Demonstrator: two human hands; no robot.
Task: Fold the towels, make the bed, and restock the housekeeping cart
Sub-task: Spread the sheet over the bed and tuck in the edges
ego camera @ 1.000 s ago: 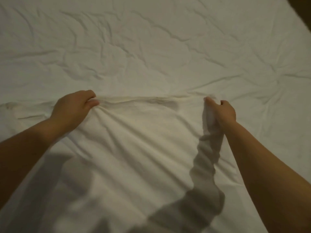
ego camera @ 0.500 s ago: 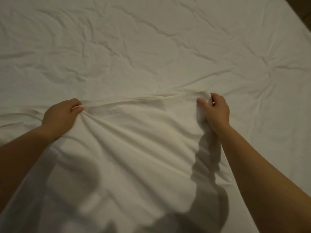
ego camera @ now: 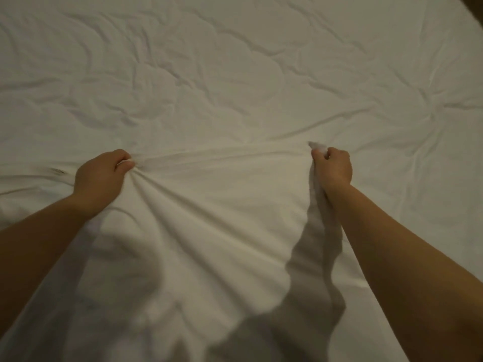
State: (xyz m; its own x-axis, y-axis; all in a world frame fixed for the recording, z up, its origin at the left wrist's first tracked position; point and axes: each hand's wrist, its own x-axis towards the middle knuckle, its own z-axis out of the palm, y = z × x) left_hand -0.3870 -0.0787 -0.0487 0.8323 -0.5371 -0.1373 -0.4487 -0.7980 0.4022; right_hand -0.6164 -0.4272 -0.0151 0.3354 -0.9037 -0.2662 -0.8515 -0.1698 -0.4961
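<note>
A white top sheet (ego camera: 209, 231) is held taut over the bed, its far edge stretched between my two hands. My left hand (ego camera: 100, 176) grips that edge at the left, fingers curled round a bunch of cloth, with folds fanning out from it. My right hand (ego camera: 333, 168) grips the edge at the right, and a tuft of cloth sticks out above its fist. Beneath lies the wrinkled white bed surface (ego camera: 235, 74), which fills most of the view. The near part of the sheet hangs toward me in shadow.
The bed's far right corner (ego camera: 467, 6) shows dark floor beyond it. Creases run across the bedding on all sides of the held sheet.
Both hands have drawn slightly apart while still gripping the sheet edge, pulling it tauter. My left hand shifted a little left and toward me.
</note>
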